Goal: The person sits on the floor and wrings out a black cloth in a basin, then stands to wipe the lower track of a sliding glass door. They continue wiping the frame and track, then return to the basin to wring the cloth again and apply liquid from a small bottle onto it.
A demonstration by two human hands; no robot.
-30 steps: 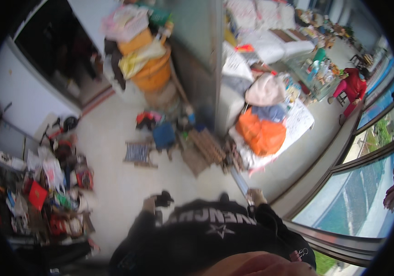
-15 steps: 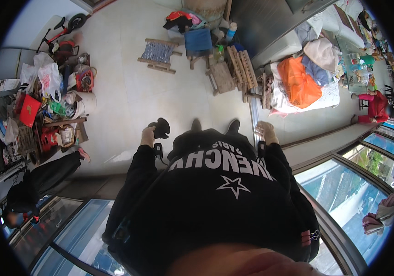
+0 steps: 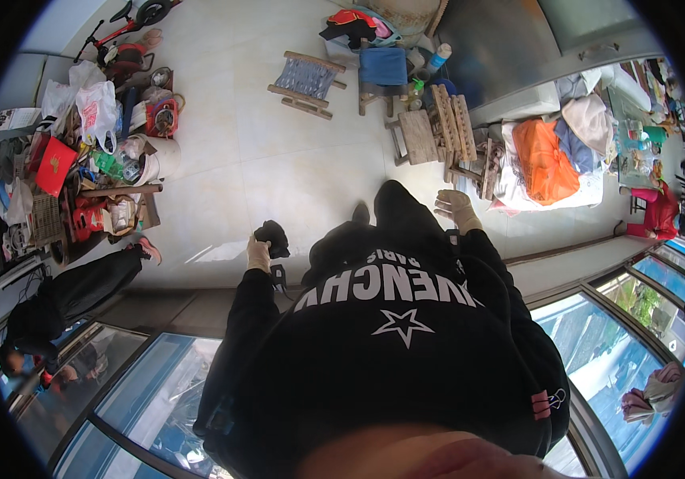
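Observation:
My left hand (image 3: 259, 254) is closed round a black, soft-looking bundle (image 3: 274, 238), whose kind I cannot make out. It hangs low at my left side, above the pale floor. On my other side, my right hand (image 3: 459, 209) is stretched forward with fingers apart and nothing in it. It is nearest to the wooden stools, but not touching them. My right knee (image 3: 401, 201) is raised in front of me, and one shoe tip (image 3: 361, 212) shows beyond my dark clothes.
Ahead stand a woven-top stool (image 3: 307, 80), a blue-topped stool (image 3: 383, 67) and a wooden stool (image 3: 417, 136). An orange bag (image 3: 544, 162) lies on a white-covered surface at right. A cluttered shelf (image 3: 43, 211) lines the left, with another person (image 3: 79, 299) close by. Windows (image 3: 162, 391) run behind.
I have stepped forward, my right knee coming up. The stools have shifted rightward in view. My right hand has swung forward; the left still grips the black bundle, now slightly lower.

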